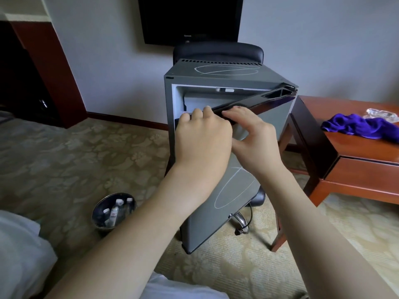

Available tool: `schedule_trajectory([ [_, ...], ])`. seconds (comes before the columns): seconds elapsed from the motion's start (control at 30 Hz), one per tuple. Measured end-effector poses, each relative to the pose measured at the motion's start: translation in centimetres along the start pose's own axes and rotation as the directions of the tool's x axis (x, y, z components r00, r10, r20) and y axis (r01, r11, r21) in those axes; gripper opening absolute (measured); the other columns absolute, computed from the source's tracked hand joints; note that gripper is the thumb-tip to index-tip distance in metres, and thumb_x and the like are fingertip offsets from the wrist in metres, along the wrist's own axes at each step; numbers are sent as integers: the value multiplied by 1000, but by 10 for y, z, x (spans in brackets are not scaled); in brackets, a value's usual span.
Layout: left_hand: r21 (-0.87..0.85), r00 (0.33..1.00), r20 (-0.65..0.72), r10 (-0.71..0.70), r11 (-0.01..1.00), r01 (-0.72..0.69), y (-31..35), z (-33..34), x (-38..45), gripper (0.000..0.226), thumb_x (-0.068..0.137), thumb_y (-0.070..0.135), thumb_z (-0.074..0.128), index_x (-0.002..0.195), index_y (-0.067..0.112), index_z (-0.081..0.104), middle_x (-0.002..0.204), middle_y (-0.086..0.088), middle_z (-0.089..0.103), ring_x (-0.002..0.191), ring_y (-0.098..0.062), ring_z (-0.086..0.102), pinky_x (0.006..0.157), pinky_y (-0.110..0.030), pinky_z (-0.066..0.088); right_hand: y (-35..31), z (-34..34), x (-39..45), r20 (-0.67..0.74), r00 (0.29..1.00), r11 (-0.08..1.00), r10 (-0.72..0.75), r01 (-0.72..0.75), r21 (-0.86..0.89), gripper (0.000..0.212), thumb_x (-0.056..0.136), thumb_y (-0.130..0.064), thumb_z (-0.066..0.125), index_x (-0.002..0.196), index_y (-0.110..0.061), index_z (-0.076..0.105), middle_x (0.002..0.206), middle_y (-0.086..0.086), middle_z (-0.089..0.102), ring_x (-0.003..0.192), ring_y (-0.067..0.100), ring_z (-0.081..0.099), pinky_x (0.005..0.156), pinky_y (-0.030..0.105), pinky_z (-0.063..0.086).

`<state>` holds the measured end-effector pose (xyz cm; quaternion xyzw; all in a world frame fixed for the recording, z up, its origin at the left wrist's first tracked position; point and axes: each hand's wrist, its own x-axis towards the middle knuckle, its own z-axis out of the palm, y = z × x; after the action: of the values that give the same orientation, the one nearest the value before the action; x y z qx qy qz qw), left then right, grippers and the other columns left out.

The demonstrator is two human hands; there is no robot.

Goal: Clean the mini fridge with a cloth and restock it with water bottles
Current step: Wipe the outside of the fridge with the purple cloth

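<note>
The mini fridge (226,72) is parked on the patterned carpet (64,152) in the middle of the shot, grey all over, with a chalky oval scrawled on its top. Its door (233,195) is swung partway open, hinged at the right, so the white inside is only seen through the gap at the top left. A black office chair (218,51) is tucked right behind the fridge, and a dark TV (190,18) is mounted on the wall above that.

The top edge of the door is gripped by both hands. The left hand (203,137) is curled over the free corner of the door, knuckles up, fingertips hooked out of sight over the far side. The right hand (254,137) is set just beside it, touching it, with the fingers laid over the door's black top edge and the thumb tucked underneath against the grey face. Most of the fridge opening is blocked by the two hands and the door.

Off to the right a wooden side table (356,152) is seen, and the purple cloth (358,126) is left crumpled on it, well apart from the fridge, with something clear and crinkly (382,114) just behind it.

Down on the carpet at the left a shiny metal bucket (99,212) is found, and a few small water bottles (115,209) with white caps are stood inside it. White bedding (21,251) is caught in the lower left corner.
</note>
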<state>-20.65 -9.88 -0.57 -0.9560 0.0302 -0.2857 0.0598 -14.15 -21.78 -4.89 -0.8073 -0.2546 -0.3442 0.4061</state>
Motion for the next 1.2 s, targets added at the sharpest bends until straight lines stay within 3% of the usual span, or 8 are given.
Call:
schedule_trajectory([
  [0.13,-58,987,-158,-14,998,5,-16,32,11,38,77,1,39,96,2,72,99,-11,70,94,-34,64,85,-42,48,5,5,15,31,999,996,40,-37,-85,53,77,-57,61,118,-26,71,127,-10,65,130,3,49,105,44,40],
  [0.27,-76,966,-256,-40,997,21,-29,48,22,44,83,10,27,92,5,70,96,-5,69,93,-33,60,80,-41,43,11,20,30,4,1000,983,20,-19,-184,38,82,-45,70,117,-29,71,121,-13,66,126,3,51,99,48,41],
  [0.4,-64,954,-290,-75,996,59,-38,62,37,48,82,11,22,91,7,69,91,-3,67,91,-31,58,77,-37,35,20,42,46,-21,999,959,32,-37,-281,35,84,-46,72,116,-32,70,120,-16,66,123,4,51,90,33,31],
  [0.53,-90,963,-251,-96,993,76,-49,78,56,54,79,10,22,97,7,73,106,-3,71,96,-31,60,82,-38,45,25,61,60,-74,997,934,13,-38,-355,32,84,-46,71,112,-32,71,117,-13,68,117,7,55,88,30,20],
  [0.63,-162,968,-219,-121,983,86,-57,88,69,49,81,6,29,104,6,72,123,-5,69,107,-33,59,93,-42,44,28,77,70,-111,994,929,-14,-29,-370,30,80,-42,75,106,-27,74,109,-8,72,109,13,61,99,38,27],
  [0.77,-275,954,-250,-167,957,95,-73,106,85,37,78,-6,58,111,6,73,127,-5,69,112,-34,58,97,-43,41,35,96,82,-119,992,929,-36,-11,-369,30,75,-33,80,100,-17,75,98,1,73,97,25,65,108,42,34],
  [1.0,-378,967,-209,-142,924,54,-96,127,117,42,86,4,49,121,13,70,131,1,66,121,-29,51,95,-36,39,52,116,104,-118,991,936,-63,18,-352,27,74,-26,81,93,-9,73,83,8,65,80,33,55,90,42,44],
  [1.2,-450,966,-198,-166,891,61,-102,150,143,44,88,-3,48,123,13,69,137,2,62,130,-26,46,105,-32,39,63,134,121,-158,986,925,-61,-4,-381,26,73,-26,81,91,-10,72,82,6,63,80,31,54,79,35,38],
])
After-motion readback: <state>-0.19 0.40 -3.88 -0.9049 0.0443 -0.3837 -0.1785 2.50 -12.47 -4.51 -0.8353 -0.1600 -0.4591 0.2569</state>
